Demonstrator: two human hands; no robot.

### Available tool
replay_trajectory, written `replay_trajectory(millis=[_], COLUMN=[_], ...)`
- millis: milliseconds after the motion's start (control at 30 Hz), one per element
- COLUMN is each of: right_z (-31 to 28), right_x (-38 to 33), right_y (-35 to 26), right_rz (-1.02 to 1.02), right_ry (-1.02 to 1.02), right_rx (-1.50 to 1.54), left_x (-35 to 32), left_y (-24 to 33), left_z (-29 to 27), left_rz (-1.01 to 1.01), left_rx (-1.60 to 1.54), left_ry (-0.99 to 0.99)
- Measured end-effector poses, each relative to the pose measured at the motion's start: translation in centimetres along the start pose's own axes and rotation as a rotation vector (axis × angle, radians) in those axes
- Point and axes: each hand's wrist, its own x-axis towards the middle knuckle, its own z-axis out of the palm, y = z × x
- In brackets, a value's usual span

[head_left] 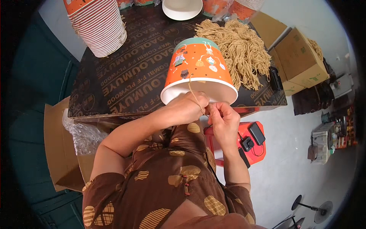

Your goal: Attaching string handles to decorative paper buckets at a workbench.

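Note:
An orange paper bucket (198, 63) with a green base band, skeleton pictures and a white rim lies on its side near the table's front edge. Its mouth faces me. A thin tan cord (194, 93) comes out of the printed wall close to the rim and runs down across my left hand (190, 108). This hand is closed in front of the bucket's mouth, its fingertips partly hidden. Touching it on the right, my right hand (225, 120) pinches with thumb and forefinger at the cord, whose end I cannot make out.
Tan cords lie in a heap (242, 51) right of the bucket. At the back left stands a tall bucket stack (99, 28); a white bowl-like container (182, 8) sits at the back. A red stool (257, 150) carries small black devices. Cardboard boxes (299, 57) stand right, another (63, 152) left.

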Motion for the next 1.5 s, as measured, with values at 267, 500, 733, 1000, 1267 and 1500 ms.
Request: replay_trajectory(millis=[267, 500, 733, 1000, 1267, 1500], right_z=[0.9, 1.4, -1.0, 0.4, 0.6, 1.1], right_x=[0.0, -1.9, -4.1, -1.6, -0.2, -0.2], right_y=[-0.3, -1.9, 0.8, 4.2, 4.5, 5.0], right_rz=[-0.418, -0.856, -0.928, -0.647, -0.737, -0.673], right_ry=[0.037, 0.11, 0.014, 0.177, 0.17, 0.157], right_rx=[-0.329, -0.57, -0.388, -0.47, -0.527, -0.478], left_x=[-0.2, 0.0, 0.0, 0.0, -0.1, -0.1], left_y=[-0.1, -0.2, 0.1, -0.1, 0.0, 0.0], left_z=[0.4, -0.7, -0.6, -0.3, -0.5, -0.5], left_rz=[0.049, 0.043, -0.069, -0.079, -0.076, -0.069], left_rx=[-0.074, -0.211, -0.312, -0.338, -0.275, -0.291], left_ry=[0.116, -0.007, 0.02, 0.058, 0.043, 0.078])
